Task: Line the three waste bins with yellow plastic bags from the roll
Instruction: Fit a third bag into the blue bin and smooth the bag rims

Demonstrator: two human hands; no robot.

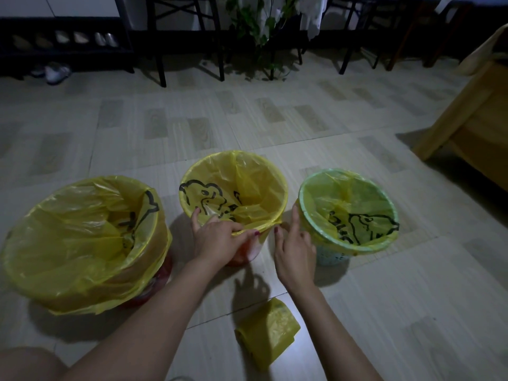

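Three bins stand in a row on the tiled floor, each with a yellow bag in it. The large red bin [154, 287] is at the left, its bag draped far over the rim. The middle orange-and-white bin [248, 251] has its bag [258, 188] folded over the rim. My left hand [220, 236] pinches that bag's near rim. My right hand [295, 248] is just right of it, fingers spread, touching the bag edge between the middle bin and the small green bin [332, 257]. The yellow bag roll [268, 329] lies on the floor below my hands.
A wooden furniture piece [472, 116] stands at the right. Dark chair and table legs [217, 50], a plant [264, 31] and a shoe rack [63, 42] line the far wall. My knee [27, 364] shows at the bottom left.
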